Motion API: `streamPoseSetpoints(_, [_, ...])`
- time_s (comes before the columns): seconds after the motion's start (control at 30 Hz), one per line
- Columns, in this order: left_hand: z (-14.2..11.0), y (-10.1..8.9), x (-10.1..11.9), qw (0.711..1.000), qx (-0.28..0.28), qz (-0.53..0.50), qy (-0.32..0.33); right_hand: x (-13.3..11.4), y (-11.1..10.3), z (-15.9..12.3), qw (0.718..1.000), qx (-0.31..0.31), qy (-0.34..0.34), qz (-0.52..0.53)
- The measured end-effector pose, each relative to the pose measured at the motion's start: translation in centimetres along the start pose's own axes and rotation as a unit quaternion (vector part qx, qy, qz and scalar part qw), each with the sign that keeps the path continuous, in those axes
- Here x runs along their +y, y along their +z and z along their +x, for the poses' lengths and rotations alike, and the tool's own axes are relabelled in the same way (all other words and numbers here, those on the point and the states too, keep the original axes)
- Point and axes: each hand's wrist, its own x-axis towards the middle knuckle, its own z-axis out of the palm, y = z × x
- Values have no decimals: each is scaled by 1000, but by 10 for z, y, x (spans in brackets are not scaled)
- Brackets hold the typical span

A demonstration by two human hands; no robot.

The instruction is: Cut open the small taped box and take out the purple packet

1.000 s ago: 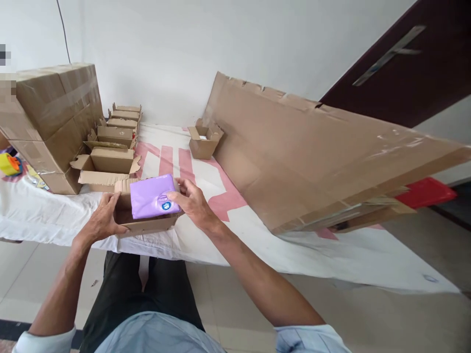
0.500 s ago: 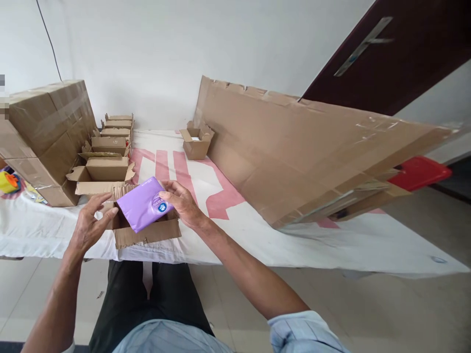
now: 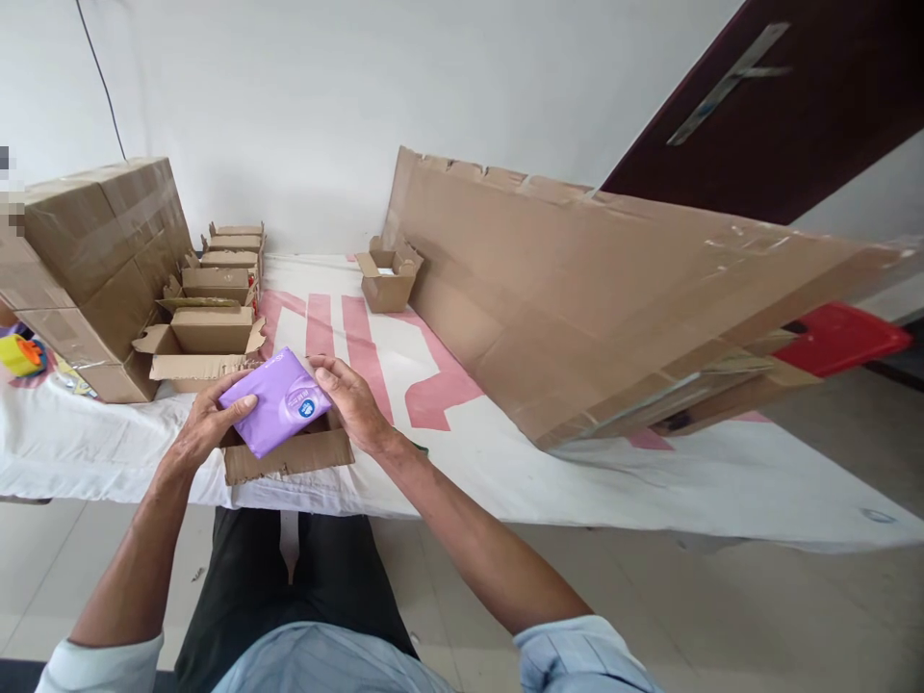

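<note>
A flat purple soft pack with a round blue-and-white logo tilts above an open cardboard box. My left hand grips the pack's left edge, thumb on top and fingers underneath. Beside the right edge of the pack is my right hand, its thumb and fingers curved and apart, seemingly off the pack. Most of the inside of the box is hidden by the pack and my hands.
Behind stands a row of open cardboard boxes, next to stacked taped cartons. A small open box sits near a large leaning cardboard sheet. Yellow tape lies far left; a red plastic object is at right.
My left hand has moved right and taken hold of the pack's left edge. My right hand has loosened from the pack, which has shifted slightly left.
</note>
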Motion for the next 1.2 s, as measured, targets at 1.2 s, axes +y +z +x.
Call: streamPoseSetpoints(1.2, [-8, 14, -10, 986, -15, -159, -57, -1, -1, 9, 997, -55, 12, -51])
